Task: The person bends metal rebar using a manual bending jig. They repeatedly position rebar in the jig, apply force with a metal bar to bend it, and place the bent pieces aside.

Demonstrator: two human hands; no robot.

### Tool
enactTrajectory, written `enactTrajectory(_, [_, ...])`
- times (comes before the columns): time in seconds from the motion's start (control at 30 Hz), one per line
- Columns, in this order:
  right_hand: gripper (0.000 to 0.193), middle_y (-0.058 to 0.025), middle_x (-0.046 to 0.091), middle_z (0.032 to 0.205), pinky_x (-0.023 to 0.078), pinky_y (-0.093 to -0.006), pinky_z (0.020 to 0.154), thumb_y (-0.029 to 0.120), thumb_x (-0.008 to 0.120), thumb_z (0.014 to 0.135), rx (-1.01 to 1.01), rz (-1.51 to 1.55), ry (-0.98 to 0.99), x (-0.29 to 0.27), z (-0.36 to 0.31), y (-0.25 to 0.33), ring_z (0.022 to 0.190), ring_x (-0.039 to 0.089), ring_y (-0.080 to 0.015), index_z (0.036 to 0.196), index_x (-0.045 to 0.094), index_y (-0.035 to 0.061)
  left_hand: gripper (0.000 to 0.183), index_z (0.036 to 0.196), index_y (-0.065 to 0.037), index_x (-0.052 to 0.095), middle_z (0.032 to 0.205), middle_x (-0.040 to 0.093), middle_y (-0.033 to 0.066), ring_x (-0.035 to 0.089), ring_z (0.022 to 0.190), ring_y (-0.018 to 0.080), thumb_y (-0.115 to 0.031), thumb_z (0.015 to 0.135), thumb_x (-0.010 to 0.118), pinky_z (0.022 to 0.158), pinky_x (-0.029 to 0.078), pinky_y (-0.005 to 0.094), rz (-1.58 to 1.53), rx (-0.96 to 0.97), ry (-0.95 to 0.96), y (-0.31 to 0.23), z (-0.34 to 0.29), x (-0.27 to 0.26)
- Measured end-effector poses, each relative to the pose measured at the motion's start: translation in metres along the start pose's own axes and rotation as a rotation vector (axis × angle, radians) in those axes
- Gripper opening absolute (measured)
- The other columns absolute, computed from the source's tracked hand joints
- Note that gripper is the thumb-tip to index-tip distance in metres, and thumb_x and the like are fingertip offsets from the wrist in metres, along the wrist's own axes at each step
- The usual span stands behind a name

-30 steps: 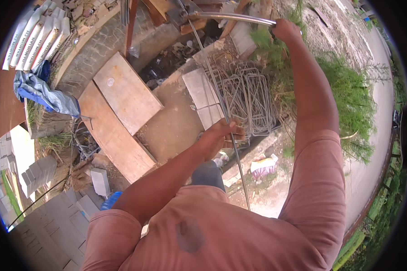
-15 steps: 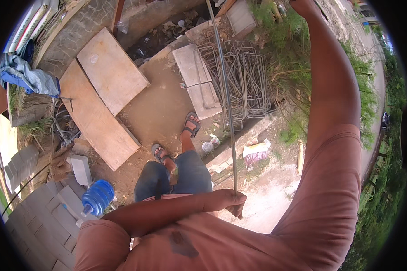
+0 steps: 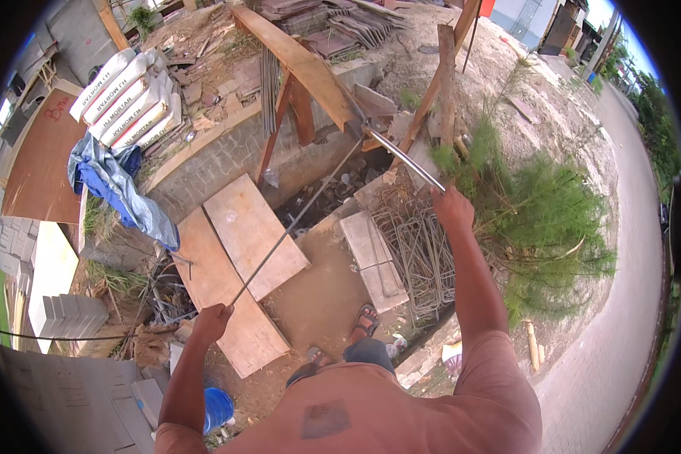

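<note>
My left hand (image 3: 213, 321) is closed around the near end of a long, thin steel rod (image 3: 296, 222). The rod slants up and away to the far end of a raised wooden beam (image 3: 299, 68). My right hand (image 3: 452, 209) grips a shiny metal pipe handle (image 3: 410, 161), which runs back to the same beam end. The rod and the pipe meet there, but how they are joined is too small to tell. Below the pipe lies a pile of bent steel stirrups (image 3: 420, 261), beside a grey slab (image 3: 373, 261).
Two plywood boards (image 3: 253, 234) lie left of my feet, near a blue tarp (image 3: 121, 189) and stacked white sacks (image 3: 132, 98). A trench (image 3: 318, 200) with rubble runs beneath the beam. A feathery green shrub (image 3: 530, 216) stands at right, before a paved road (image 3: 620, 303).
My left hand has moved from before my belly out to the left, still on the rod. The right hand now shows fully on the pipe. The view has tilted up, bringing the beam in.
</note>
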State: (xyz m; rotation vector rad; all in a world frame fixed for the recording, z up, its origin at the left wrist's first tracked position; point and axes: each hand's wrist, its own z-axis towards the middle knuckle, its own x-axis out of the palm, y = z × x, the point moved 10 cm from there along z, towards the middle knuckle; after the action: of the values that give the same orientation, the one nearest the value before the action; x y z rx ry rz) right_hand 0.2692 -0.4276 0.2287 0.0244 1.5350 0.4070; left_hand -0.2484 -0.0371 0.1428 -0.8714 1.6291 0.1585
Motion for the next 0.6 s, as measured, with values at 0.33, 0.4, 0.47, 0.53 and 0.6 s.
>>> enactTrajectory(0.33, [0.055, -0.0248, 0.067, 0.088, 0.049, -0.0504, 0.079, 0.054, 0.052, 0.089, -0.016, 0.051, 0.118, 0.012, 0.017, -0.015, 0.088, 0.064, -0.0427, 0.092, 0.065, 0.0005, 0.037, 0.076, -0.004, 0.060, 0.062, 0.059, 0.0210, 0.059, 0.063, 0.0427, -0.037, 0.091, 0.058, 0.058, 0.044, 0.0516, 0.101, 0.026, -0.175, 0.015, -0.026, 0.018])
enactTrajectory(0.4, [0.056, -0.0233, 0.067, 0.084, 0.050, -0.0502, 0.076, 0.055, 0.053, 0.088, -0.002, 0.032, 0.087, 0.011, 0.016, -0.017, 0.084, 0.064, -0.0424, 0.091, 0.066, 0.0008, 0.034, 0.075, -0.004, 0.059, 0.060, 0.059, 0.0195, 0.059, 0.061, 0.0414, -0.034, 0.092, 0.058, 0.056, 0.043, 0.0505, 0.068, 0.054, -0.206, 0.008, -0.026, 0.007])
enactTrajectory(0.47, [0.056, -0.0222, 0.067, 0.081, 0.051, -0.0497, 0.073, 0.056, 0.055, 0.087, 0.025, 0.057, 0.141, 0.010, 0.016, -0.017, 0.081, 0.065, -0.0417, 0.089, 0.066, 0.0010, 0.031, 0.076, -0.004, 0.059, 0.059, 0.058, 0.0183, 0.059, 0.059, 0.0401, -0.032, 0.091, 0.060, 0.055, 0.044, 0.0481, 0.027, 0.059, -0.215, -0.005, -0.026, -0.008])
enactTrajectory(0.53, [0.055, -0.0215, 0.067, 0.080, 0.051, -0.0487, 0.073, 0.055, 0.056, 0.086, 0.050, 0.060, 0.106, 0.003, 0.009, -0.013, 0.080, 0.065, -0.0402, 0.087, 0.066, 0.0008, 0.031, 0.077, -0.004, 0.059, 0.059, 0.058, 0.0181, 0.059, 0.059, 0.0398, -0.031, 0.091, 0.059, 0.055, 0.044, 0.0471, 0.008, 0.077, -0.191, -0.011, -0.019, -0.017])
enactTrajectory(0.6, [0.053, -0.0213, 0.067, 0.081, 0.050, -0.0473, 0.076, 0.052, 0.057, 0.086, 0.068, 0.026, -0.007, -0.010, -0.001, -0.004, 0.082, 0.066, -0.0378, 0.085, 0.067, 0.0001, 0.031, 0.077, -0.004, 0.059, 0.059, 0.057, 0.0183, 0.059, 0.060, 0.0396, -0.031, 0.091, 0.059, 0.054, 0.043, 0.0467, -0.006, 0.100, -0.159, 0.002, -0.009, -0.014])
